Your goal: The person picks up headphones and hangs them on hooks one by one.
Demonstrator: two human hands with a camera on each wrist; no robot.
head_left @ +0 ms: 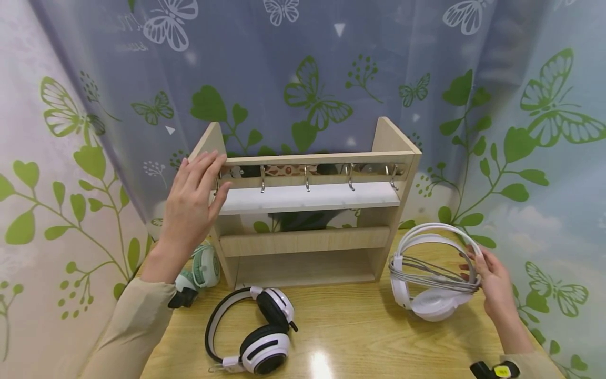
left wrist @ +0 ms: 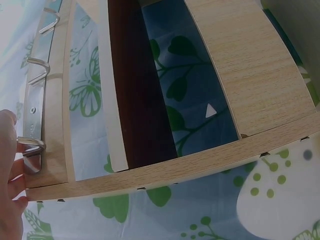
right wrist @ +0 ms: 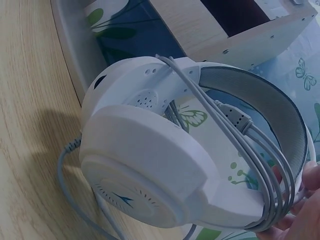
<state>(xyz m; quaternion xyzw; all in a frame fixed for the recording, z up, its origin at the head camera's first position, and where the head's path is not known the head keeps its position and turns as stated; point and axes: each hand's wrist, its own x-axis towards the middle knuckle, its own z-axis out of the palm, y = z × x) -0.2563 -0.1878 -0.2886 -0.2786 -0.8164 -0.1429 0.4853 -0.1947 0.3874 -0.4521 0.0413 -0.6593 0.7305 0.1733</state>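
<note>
My right hand (head_left: 494, 281) grips the headband of white headphones (head_left: 437, 308) at the right of the rack. A bundled grey cable (right wrist: 240, 145) is looped across the headphones, and their ear cups hang low over the table. In the right wrist view, the fingertips (right wrist: 312, 177) meet the band and cable at the lower right. My left hand (head_left: 191, 202) rests on the upper left corner of a wooden rack (head_left: 305, 241), fingers extended and thumb apart. The left wrist view has that hand beside the end hook (left wrist: 32, 146).
Several metal hooks (head_left: 307, 178) line the rack's top bar. Black-and-white headphones (head_left: 265, 347) lie on the wooden table (head_left: 360, 331) in front. Mint green headphones (head_left: 206, 266) stand left of the rack, partly behind my left forearm. A patterned curtain (head_left: 331, 63) surrounds the table.
</note>
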